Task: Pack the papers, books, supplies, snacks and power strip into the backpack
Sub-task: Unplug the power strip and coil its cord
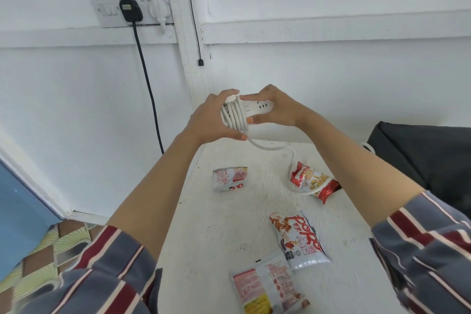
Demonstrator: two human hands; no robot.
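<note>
Cord point(235, 115) coils round the power strip point(257, 106) we hold mid-frame above the desk point(224, 224), left hand point(206, 120) and right hand point(276, 109) each grasping it.

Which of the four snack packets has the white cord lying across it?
The red peanut packet, farthest right: the white cord from the power strip loops over it. The other three lie clear of the cord.

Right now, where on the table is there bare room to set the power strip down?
Left of centre, bare tabletop between the silver packet and the pink packet. Crowded right: cord loops over the peanut packet, Popo packet below it.
</note>
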